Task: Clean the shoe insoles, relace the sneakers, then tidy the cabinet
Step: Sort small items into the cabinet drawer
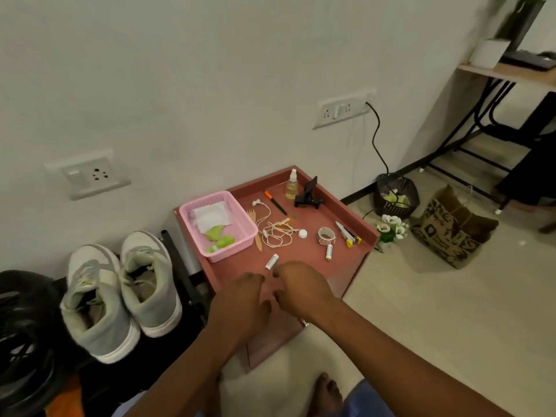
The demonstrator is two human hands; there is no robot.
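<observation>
Looking down from the head cam, both hands hovered over the near edge of the pinkish-red cabinet (346,267). The left hand (240,302) had its fingers loosely curled downward, grip holding nothing that I could see. The right hand (301,285) was also loosely curled, its fingertips just beside a small white battery (272,261) lying on the tabletop, but I couldn't tell if they actually touched it.

Up top the cabinet was pretty cluttered: a pink basket (237,233) with white tissue and green bits inside, a wooden fork (255,228) just beside it, tangled earphones (276,230), an orange-tipped pen (275,202), a small spray bottle (292,185), a black phone stand (308,195), a white cap (303,233), a roll of tape (325,235), a second battery (329,251) and a stapler-looking thing (347,233) near the right rim.

The grey-and-white sneakers (120,293) sat side by side on a black rack left of the cabinet, toes to the wall. On the floor to the right were white flowers (391,227), a black mesh bin (395,195) and a brown paper bag (451,233).
</observation>
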